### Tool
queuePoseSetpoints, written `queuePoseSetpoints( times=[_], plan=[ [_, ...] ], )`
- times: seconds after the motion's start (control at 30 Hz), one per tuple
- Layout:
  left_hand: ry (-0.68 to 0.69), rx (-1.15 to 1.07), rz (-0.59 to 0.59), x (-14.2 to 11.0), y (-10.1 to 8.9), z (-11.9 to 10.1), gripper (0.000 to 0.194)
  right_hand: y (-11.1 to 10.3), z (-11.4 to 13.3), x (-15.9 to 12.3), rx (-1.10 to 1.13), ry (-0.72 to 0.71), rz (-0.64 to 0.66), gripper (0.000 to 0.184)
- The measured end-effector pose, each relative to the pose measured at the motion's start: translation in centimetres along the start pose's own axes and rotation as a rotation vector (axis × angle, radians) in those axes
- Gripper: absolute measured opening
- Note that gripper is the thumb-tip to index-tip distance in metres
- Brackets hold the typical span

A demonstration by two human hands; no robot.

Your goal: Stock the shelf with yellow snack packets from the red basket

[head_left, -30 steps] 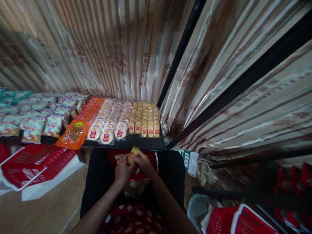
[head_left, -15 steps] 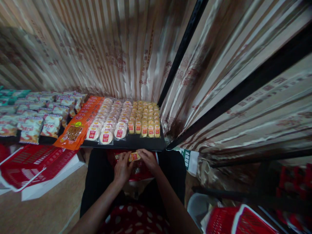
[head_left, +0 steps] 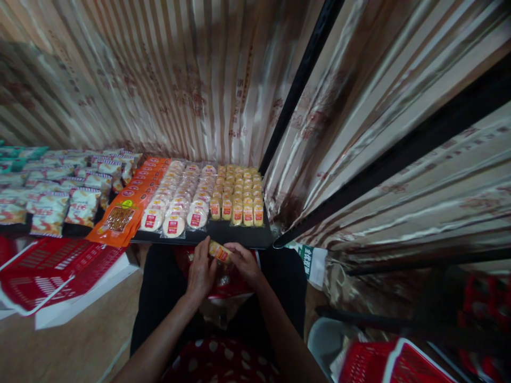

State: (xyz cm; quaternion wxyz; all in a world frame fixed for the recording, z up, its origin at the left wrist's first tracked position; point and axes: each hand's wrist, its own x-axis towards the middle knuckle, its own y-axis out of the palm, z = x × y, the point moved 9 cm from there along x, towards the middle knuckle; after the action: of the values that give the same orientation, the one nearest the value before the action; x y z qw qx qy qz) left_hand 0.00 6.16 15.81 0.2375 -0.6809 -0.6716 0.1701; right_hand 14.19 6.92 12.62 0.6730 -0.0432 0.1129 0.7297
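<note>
Between my two hands is a small wrapped snack pack (head_left: 220,252), yellowish with a red and yellow label. My left hand (head_left: 200,270) grips its left end, and my right hand (head_left: 244,264) has the right end between thumb and fingers. The pack tilts down to the right, just in front of the shelf edge. Similar yellow snack packs (head_left: 247,213) stand in rows at the right end of the black shelf (head_left: 239,236). Below my hands, a red basket (head_left: 229,287) sits between my knees, its contents mostly hidden.
Round white packaged crackers (head_left: 173,224), an orange snack bag (head_left: 120,218) and white snack bags (head_left: 50,213) fill the shelf leftward. Black posts (head_left: 299,80) slant up at right before a curtain (head_left: 191,80). Red baskets stand at lower left (head_left: 43,276) and lower right (head_left: 367,361).
The pack in my hands has turned from nearly level to tilted, its left end higher. My left hand has risen slightly toward the shelf edge.
</note>
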Motion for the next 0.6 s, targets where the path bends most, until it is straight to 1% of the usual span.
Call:
queuePoseSetpoints(
  times=[0.13,0.23,0.3,0.37,0.47,0.6],
  plan=[
    [-0.076,-0.040,-0.032,0.6,-0.2,0.3,0.056,0.2,0.4,-0.1,-0.009,-0.035,-0.046,0.028],
    [-0.128,-0.065,-0.062,0.7,-0.3,0.5,0.050,0.3,0.9,-0.2,-0.008,-0.068,-0.080,0.031],
    [-0.116,-0.087,-0.070,0.6,-0.3,0.3,0.040,0.3,1.1,-0.2,0.003,-0.083,-0.110,0.031],
    [-0.084,-0.108,-0.054,0.5,-0.1,-0.2,0.030,0.3,1.2,0.0,0.021,-0.104,-0.142,0.031],
    [-0.072,-0.127,-0.026,0.6,0.4,-0.8,0.029,0.5,1.4,0.4,0.050,-0.149,-0.192,0.028],
    [-0.080,-0.137,-0.042,1.5,0.5,-1.3,0.029,0.4,2.1,1.1,0.030,-0.214,-0.272,0.022]
  ],
)
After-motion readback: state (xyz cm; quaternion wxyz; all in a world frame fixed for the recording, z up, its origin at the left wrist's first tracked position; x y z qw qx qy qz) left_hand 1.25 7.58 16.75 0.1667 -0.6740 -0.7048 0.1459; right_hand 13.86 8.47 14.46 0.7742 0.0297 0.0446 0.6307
